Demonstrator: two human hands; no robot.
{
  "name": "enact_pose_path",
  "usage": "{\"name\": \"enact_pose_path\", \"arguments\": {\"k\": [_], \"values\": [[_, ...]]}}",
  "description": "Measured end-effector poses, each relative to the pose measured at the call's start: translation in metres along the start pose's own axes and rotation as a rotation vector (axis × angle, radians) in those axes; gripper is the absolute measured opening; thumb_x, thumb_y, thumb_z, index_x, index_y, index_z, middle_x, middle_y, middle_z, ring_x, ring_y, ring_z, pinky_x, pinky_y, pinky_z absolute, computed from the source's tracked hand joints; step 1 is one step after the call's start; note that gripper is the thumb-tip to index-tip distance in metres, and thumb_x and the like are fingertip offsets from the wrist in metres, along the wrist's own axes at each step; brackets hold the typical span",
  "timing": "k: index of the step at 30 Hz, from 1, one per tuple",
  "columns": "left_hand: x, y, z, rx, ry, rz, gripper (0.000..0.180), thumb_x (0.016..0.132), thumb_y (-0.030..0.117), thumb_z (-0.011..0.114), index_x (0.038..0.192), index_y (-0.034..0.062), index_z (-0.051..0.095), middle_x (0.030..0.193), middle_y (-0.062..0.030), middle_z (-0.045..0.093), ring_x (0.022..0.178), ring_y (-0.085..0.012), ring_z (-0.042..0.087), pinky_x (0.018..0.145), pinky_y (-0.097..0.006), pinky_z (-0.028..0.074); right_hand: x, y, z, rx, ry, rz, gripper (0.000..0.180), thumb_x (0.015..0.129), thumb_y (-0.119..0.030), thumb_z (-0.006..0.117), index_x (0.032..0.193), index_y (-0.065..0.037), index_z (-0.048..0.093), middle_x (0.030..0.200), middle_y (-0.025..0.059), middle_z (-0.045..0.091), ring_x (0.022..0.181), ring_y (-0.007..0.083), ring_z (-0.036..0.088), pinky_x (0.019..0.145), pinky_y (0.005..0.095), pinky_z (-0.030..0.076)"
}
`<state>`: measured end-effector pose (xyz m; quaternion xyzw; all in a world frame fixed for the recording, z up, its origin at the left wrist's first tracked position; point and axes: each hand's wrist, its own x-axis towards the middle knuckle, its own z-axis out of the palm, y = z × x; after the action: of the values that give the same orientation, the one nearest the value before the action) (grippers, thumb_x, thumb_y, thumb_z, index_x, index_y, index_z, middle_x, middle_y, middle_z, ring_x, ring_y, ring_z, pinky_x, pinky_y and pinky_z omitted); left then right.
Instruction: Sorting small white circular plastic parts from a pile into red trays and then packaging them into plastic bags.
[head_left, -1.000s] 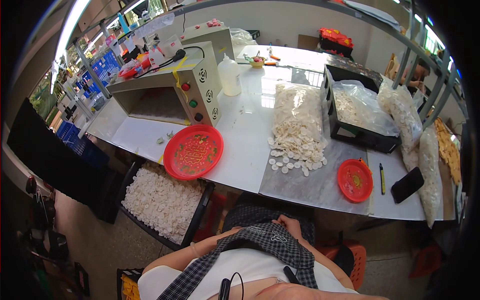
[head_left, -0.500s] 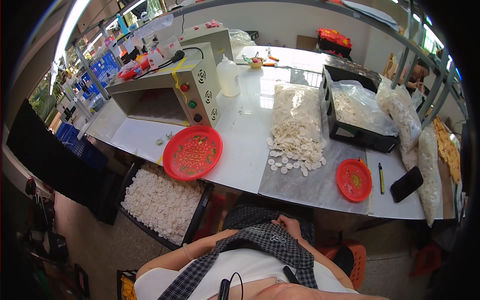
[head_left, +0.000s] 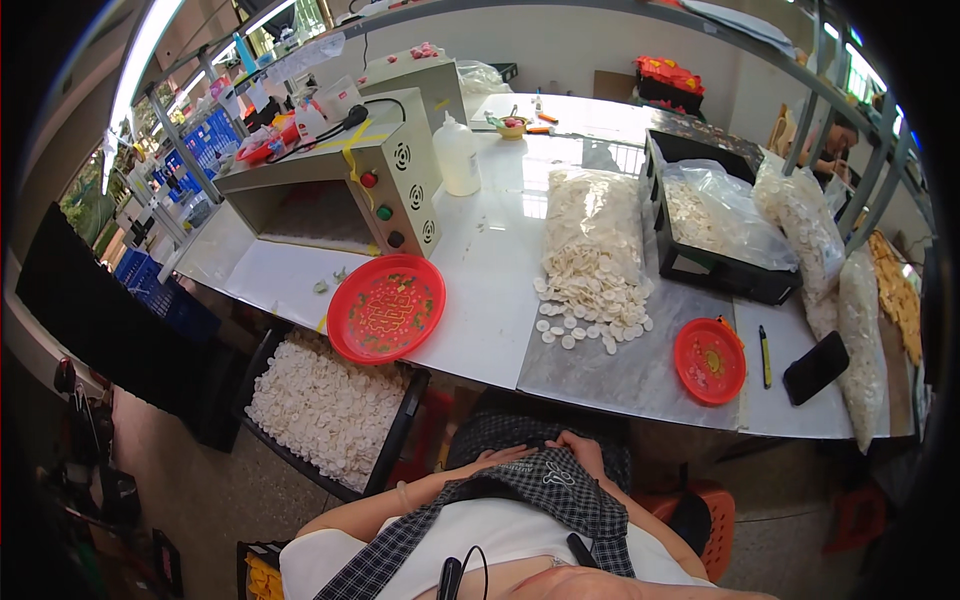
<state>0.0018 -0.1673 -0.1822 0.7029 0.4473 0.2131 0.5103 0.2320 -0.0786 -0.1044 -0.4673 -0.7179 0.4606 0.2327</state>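
Note:
My left hand (head_left: 506,455) lies at the top fold of my black-and-white checked apron (head_left: 530,483), its fingers stretched out and partly hidden by the cloth. Beside it, my right hand (head_left: 582,450) is closed on the apron's edge, fingers curled. Both hands rest at my lap, below the table's front edge. Nearest on the table is a heap of white button-like discs (head_left: 600,310), spilling from a clear plastic bag (head_left: 594,215). To the right sits a small red round tray (head_left: 709,361) with a few small bits in it.
A larger red tray (head_left: 387,308) lies before a grey box-shaped machine (head_left: 330,190). Below stands a black crate (head_left: 352,484) of white discs. A white bottle (head_left: 457,155), black bin (head_left: 725,268), yellow pen-like tool (head_left: 765,357) and phone (head_left: 815,368) are on the table. Another person (head_left: 838,145) is far right.
My left hand has come up from behind the apron, so its fingers now show near the right hand. My right hand stays at the apron's edge. The table things have not moved.

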Motion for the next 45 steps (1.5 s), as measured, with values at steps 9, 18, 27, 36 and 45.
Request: {"name": "enact_pose_path", "arguments": {"k": [9, 18, 27, 36, 45], "values": [[-0.009, -0.051, -0.010, 0.534, 0.016, 0.345, 0.060, 0.095, 0.039, 0.042, 0.148, 0.0122, 0.034, 0.156, -0.0102, 0.027, 0.142, -0.0247, 0.028, 0.112, -0.054, 0.013, -0.001, -0.002, 0.000, 0.023, -0.018, 0.008, 0.032, 0.086, -0.031, 0.071, 0.074, -0.003, 0.060, 0.054, 0.0059, 0.053, 0.050, 0.0105, 0.045, 0.050, 0.0286, 0.038], [-0.028, 0.001, -0.030, -0.153, -0.159, -0.101, 0.068, 0.091, 0.044, 0.047, 0.148, 0.0090, 0.033, 0.153, -0.0141, 0.030, 0.141, -0.0292, 0.029, 0.112, -0.054, 0.016, -0.001, -0.002, -0.001, 0.016, -0.017, 0.015, 0.032, 0.086, -0.031, 0.070, 0.073, -0.004, 0.060, 0.053, 0.0044, 0.050, 0.049, 0.0108, 0.043, 0.049, 0.0281, 0.036], [-0.068, 0.118, -0.073, -0.184, -0.090, -0.002, 0.086, 0.083, 0.057, 0.054, 0.143, -0.0012, 0.036, 0.150, -0.0214, 0.034, 0.137, -0.0362, 0.033, 0.112, -0.047, 0.020, -0.001, 0.000, 0.000, 0.004, -0.021, 0.013, 0.031, 0.086, -0.033, 0.070, 0.073, -0.006, 0.059, 0.051, 0.0039, 0.049, 0.047, 0.0122, 0.044, 0.049, 0.0287, 0.036], [-0.041, 0.005, -0.044, 0.064, -0.096, 0.118, 0.076, 0.082, 0.053, 0.057, 0.138, 0.0028, 0.047, 0.149, -0.0209, 0.034, 0.134, -0.0365, 0.035, 0.111, -0.046, 0.025, 0.002, 0.006, 0.003, 0.014, -0.015, -0.030, 0.031, 0.087, -0.030, 0.070, 0.074, -0.003, 0.061, 0.054, 0.0052, 0.054, 0.051, 0.0081, 0.045, 0.050, 0.0273, 0.037], [0.002, 0.054, -0.030, 0.195, -0.198, -0.020, 0.070, 0.090, 0.047, 0.047, 0.149, 0.0132, 0.030, 0.153, -0.0146, 0.030, 0.143, -0.0262, 0.027, 0.115, -0.055, 0.012, -0.001, 0.002, 0.000, 0.028, -0.015, 0.022, 0.031, 0.087, -0.030, 0.070, 0.075, -0.003, 0.062, 0.054, 0.0049, 0.054, 0.051, 0.0080, 0.044, 0.049, 0.0273, 0.037]]}}
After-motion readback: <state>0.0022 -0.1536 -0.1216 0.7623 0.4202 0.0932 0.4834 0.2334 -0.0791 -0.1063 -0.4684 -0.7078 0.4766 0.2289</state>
